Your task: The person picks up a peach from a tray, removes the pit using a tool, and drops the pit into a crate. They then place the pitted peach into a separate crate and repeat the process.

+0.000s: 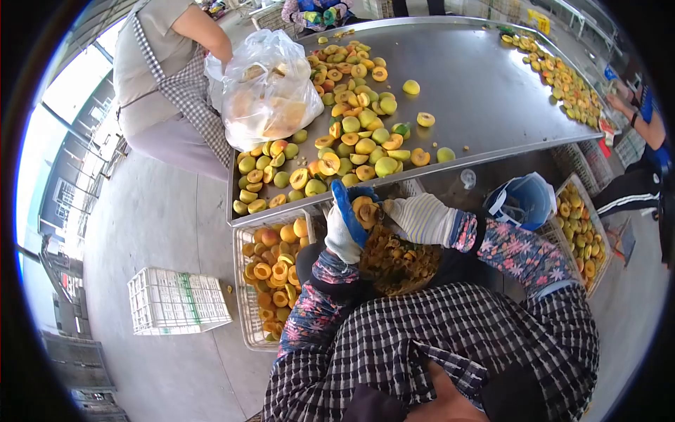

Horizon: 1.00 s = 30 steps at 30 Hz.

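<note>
My left hand (346, 224), in a white glove with blue coating, is closed around a halved fruit (365, 211). Against the fruit's right side rests my right hand (420, 219), in a striped knit glove with its fingers bent together; whatever it grips is too small to make out. Both hands are over a basket of brownish fruit scraps (397, 264), just in front of the metal table (464, 91). Whole and halved yellow-green fruit (358, 133) lies piled on the table's near left part.
Left of my lap stands a crate of halved fruit (273, 278); farther left, a white crate (179, 301). At right are a blue bucket (522, 200) and another fruit crate (580, 232). A person (165, 77) beside a plastic bag (269, 91) is at upper left. Others stand around the table.
</note>
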### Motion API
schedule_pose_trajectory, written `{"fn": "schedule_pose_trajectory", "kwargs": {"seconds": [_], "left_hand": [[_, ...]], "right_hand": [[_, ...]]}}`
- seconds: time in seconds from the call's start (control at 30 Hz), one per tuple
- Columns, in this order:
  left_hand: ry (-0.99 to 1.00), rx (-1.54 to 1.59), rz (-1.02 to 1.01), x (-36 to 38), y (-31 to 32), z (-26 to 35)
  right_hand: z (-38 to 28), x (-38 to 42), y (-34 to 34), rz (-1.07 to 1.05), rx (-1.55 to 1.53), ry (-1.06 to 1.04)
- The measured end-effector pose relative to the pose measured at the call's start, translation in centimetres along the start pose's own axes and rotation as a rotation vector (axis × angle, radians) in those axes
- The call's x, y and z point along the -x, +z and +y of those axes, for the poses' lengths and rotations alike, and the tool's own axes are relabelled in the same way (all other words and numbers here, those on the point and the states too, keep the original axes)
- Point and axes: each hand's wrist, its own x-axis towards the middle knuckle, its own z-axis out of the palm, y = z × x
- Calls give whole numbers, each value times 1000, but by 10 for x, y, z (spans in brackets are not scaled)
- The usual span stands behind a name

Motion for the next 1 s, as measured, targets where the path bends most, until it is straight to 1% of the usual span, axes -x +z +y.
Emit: {"fn": "schedule_pose_trajectory", "kwargs": {"seconds": [0.07,0.1,0.17,0.2,0.3,0.33,0.37,0.43,0.47,0.5,0.57,0.6,0.7,0.73,0.83,0.87,0.9,0.97,1.0], "left_hand": [[-89,113,-54,5,-4,0],[-137,168,-80,4,-5,-1],[-144,297,-67,1,-5,-3],[-145,361,-62,0,-6,-4],[-22,215,171,-1,9,-1],[-67,352,238,-4,12,18],[-102,491,313,-7,16,37],[-277,924,452,-1,27,29],[-273,623,399,3,26,12],[-297,670,422,10,29,1],[-362,770,469,7,32,4],[-406,744,457,7,30,5],[-289,461,403,8,28,-1],[-407,611,361,7,16,18],[-220,261,127,14,8,-8],[-446,636,51,10,4,-12],[-400,640,67,12,3,-12],[-302,646,98,1,-4,19],[-182,690,224,0,5,19]], "right_hand": [[-5,6,5,-4,32,-10],[-7,6,6,0,-18,14],[-15,6,4,15,-112,58],[-16,6,17,140,-132,30],[-33,0,11,152,-317,215],[-32,-2,21,200,-397,188],[-31,-5,31,242,-409,167],[-35,-9,48,321,-433,125],[-42,-9,44,295,-439,148],[-46,-9,40,260,-395,164],[-48,-7,32,178,-312,203],[-46,-8,29,159,-325,187],[-38,-10,22,55,-287,215],[-42,-6,16,-5,-246,195],[-28,-2,39,39,-217,113],[-28,0,42,91,-277,115],[-31,2,45,143,-337,114],[-37,1,45,270,-433,98],[-43,-2,46,344,-470,85]]}}
